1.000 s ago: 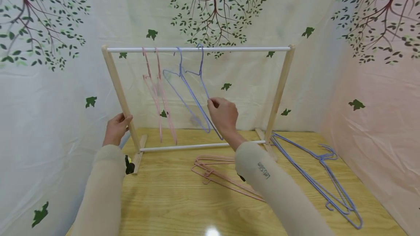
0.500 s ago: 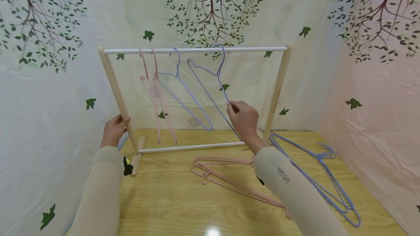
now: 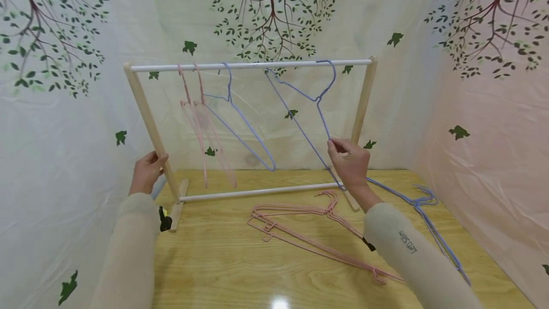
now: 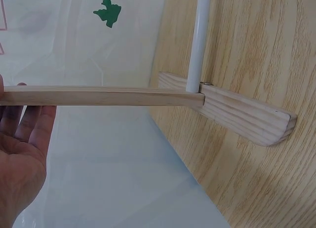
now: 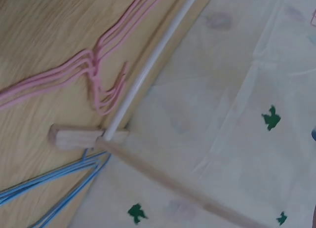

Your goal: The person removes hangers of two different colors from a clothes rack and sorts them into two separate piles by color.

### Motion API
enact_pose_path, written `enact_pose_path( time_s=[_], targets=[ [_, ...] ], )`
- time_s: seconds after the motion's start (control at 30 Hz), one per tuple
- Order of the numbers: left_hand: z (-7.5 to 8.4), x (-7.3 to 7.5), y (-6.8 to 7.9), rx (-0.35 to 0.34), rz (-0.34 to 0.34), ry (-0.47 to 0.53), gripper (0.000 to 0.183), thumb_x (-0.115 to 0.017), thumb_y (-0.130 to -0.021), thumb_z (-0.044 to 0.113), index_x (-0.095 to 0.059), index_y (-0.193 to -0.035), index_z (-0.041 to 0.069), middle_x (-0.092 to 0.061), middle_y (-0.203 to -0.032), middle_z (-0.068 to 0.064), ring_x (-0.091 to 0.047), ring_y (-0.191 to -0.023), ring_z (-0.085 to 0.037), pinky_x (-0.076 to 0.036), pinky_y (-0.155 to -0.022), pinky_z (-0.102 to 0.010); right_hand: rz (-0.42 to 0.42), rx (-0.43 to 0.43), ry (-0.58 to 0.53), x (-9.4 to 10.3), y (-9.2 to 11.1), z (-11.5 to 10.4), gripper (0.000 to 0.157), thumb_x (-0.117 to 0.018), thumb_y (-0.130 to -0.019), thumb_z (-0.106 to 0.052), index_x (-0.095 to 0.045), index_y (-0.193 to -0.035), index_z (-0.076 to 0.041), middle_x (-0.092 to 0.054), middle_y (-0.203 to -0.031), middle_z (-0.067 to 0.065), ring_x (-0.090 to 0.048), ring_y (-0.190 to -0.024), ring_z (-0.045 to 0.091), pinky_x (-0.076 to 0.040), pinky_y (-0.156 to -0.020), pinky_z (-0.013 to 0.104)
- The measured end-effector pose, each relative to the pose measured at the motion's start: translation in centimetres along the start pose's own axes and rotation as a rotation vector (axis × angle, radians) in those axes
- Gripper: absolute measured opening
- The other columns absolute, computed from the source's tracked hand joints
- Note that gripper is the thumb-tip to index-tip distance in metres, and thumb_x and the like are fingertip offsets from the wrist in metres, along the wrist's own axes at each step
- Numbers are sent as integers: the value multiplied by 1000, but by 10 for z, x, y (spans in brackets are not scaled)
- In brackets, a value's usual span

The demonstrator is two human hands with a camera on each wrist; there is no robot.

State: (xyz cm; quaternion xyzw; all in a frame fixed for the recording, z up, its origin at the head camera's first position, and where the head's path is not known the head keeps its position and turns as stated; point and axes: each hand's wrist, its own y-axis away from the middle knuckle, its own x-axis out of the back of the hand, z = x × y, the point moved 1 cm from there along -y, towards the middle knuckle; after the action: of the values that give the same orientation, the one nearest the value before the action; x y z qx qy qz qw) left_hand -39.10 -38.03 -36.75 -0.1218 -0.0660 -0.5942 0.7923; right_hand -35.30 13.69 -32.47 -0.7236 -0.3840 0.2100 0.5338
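Blue hanger [image 3: 318,100] — tilted, hooked over white top rail [image 3: 291,64], wooden rack [image 3: 143,108] upright

blue hangers [image 3: 417,202] on table [image 3: 206,261] part-hidden, sleeves [image 3: 133,252] cropped

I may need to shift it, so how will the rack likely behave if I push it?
The rack is probably light for its size, being a slim, open frame. Pushed near the top, it might tip, as its feet look short. The pink hangers on it would likely swing, since they simply hang there.
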Motion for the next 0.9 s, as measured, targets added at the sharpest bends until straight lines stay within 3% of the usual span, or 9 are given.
enact_pose_path(
  time_s=[0.17, 0.4, 0.57, 0.77, 0.9],
  targets=[
    [0, 0, 0, -9, -2, 4, 58, -49, -105, 32, -32, -155, 5, -39, -152, -21, -39, -137, -37, -37, -110, -53, 47, -2, 20, 27, 7, 16, 6, -75, -80, 5, -78, -86, 4, -72, -75, 15, -64, -63, 24, -43, -68, 5],
    [1, 1, 0, -7, 4, 5, 57, -48, -105, 32, -34, -154, 4, -40, -151, -22, -40, -135, -37, -38, -110, -51, 61, 48, 80, 59, 20, 35, 10, -74, -79, 7, -79, -87, 3, -71, -72, 12, -62, -63, 10, -42, -68, 6],
    [2, 0, 0, -2, 9, 0, 57, -49, -105, 32, -35, -153, 4, -41, -151, -22, -41, -134, -36, -38, -110, -51, 93, 52, 110, 77, 31, 44, 11, -76, -75, 10, -78, -83, 3, -71, -71, 13, -62, -63, 14, -41, -70, 5],
    [2, 1, 1, -11, 0, -3, 59, -49, -105, 33, -35, -153, 3, -41, -150, -23, -42, -134, -36, -38, -109, -51, 102, 61, 84, 101, 38, 39, 8, -70, -76, 15, -75, -82, 11, -68, -72, 23, -56, -76, -10, -43, -73, 6],
    [1, 1, 0, -10, -8, -5, 59, -48, -105, 35, -33, -154, 4, -40, -151, -23, -42, -134, -36, -38, -109, -51, 111, 82, 63, 117, 39, 28, 7, -66, -77, 14, -72, -80, 15, -66, -72, 29, -56, -80, -15, -43, -75, 6]
  ],
)
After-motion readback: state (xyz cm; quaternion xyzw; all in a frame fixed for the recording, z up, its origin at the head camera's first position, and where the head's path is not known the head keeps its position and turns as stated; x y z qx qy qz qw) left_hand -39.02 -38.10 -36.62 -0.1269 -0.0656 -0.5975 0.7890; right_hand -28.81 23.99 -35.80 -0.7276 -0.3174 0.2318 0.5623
